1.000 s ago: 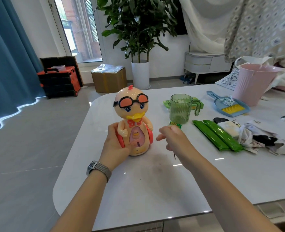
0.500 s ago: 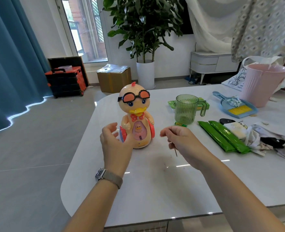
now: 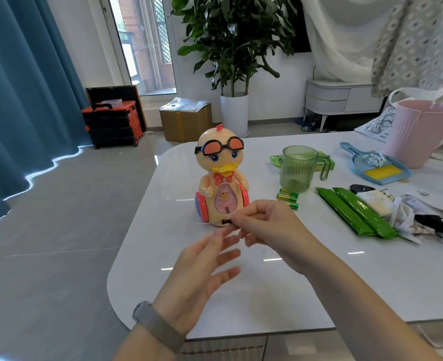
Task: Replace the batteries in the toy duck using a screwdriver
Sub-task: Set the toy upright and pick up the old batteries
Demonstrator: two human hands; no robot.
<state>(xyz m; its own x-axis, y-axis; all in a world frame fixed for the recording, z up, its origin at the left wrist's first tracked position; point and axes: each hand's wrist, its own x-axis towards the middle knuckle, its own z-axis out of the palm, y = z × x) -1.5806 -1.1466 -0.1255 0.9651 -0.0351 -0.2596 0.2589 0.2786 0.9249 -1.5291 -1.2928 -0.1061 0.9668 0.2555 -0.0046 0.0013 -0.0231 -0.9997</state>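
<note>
On table [image 3: 319, 282]: one duck [image 3: 221, 178], three batteries [image 3: 288, 197]

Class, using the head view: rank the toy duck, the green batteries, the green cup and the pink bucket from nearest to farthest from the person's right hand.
From the right hand:
1. Toy duck: just behind the fingertips, standing upright.
2. Green batteries: just beyond the hand, slightly right; close to the duck's rank.
3. Green cup: farther back, behind the batteries.
4. Pink bucket: far right, at the back.

The toy duck [image 3: 221, 178] stands upright on the worktop [image 3: 267, 290]; to its right lie batteries [image 3: 288, 197], the jug [image 3: 299, 168] behind them; both hands [image 3: 270, 227] hover before the duck.
</note>
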